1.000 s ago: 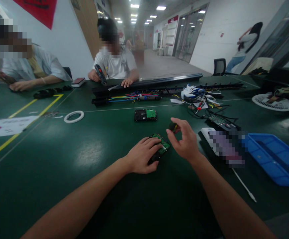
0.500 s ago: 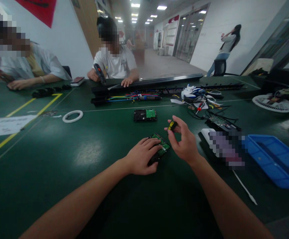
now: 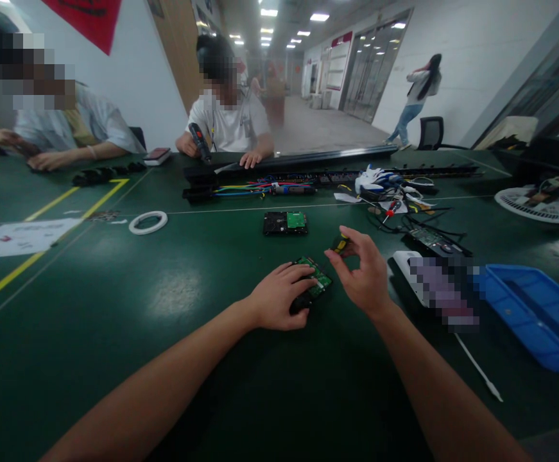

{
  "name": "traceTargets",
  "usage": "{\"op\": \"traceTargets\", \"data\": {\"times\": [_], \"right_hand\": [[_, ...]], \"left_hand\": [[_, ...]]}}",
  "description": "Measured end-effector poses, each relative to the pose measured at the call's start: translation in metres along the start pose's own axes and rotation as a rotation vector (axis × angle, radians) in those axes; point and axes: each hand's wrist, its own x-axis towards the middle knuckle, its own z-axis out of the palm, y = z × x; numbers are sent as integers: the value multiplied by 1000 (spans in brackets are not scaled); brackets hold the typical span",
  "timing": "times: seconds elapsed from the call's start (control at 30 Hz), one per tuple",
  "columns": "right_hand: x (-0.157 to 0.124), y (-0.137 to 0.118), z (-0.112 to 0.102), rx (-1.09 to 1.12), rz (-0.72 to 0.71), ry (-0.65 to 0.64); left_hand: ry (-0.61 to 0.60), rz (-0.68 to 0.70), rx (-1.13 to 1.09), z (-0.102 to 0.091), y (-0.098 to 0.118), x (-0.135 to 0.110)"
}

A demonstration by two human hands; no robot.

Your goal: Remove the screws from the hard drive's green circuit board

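The left hand [image 3: 279,301] lies flat, fingers spread, pressing down on a hard drive [image 3: 310,285] that sits circuit-board side up on the dark green counter [image 3: 115,308]. The drive's green board shows past the fingertips; the hand hides its near end. The right hand [image 3: 363,273] hovers just beside the drive, fingers curled and pinched on a small screwdriver [image 3: 341,243] with a yellow-and-black handle, held above the drive's far corner. Whether the tip touches the board cannot be told.

Farther along the counter lies a second hard drive [image 3: 285,222], also board up, well apart from the hands. Left of it rests a white ring of tape [image 3: 148,222]. Beyond it stretches a long black chassis [image 3: 289,170] with coloured wires [image 3: 245,188] running along it. A tangle of cables and small tools [image 3: 395,205] lies to the right of the second drive. A blue plastic tray [image 3: 534,314] stands at the right edge, and a thin white stick [image 3: 479,369] lies near it on the counter.

Across the counter a seated person in a white shirt holds a power screwdriver [image 3: 198,142] upright in one hand and rests the other hand [image 3: 250,159] on the chassis. Another person sits at the far left with forearms on the counter. A phone [image 3: 156,155] lies between the two of them.
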Motion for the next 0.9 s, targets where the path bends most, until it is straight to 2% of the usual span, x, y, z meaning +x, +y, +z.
{"op": "traceTargets", "data": {"times": [0.17, 0.37, 0.53, 0.73, 0.9], "right_hand": [[-1, 1, 1, 60, 10, -43], [-3, 2, 4, 66, 40, 23], [-2, 0, 4, 90, 26, -13], [1, 0, 5, 23, -6, 48], [-2, 1, 6, 79, 35, 26]], "left_hand": [[-18, 19, 12, -1, -4, 1], [-24, -25, 61, -4, 5, 0], [-16, -74, 88, -4, 12, -1], [-33, -98, 116, -3, 14, -1], [-26, -80, 105, -4, 11, 0]]}}
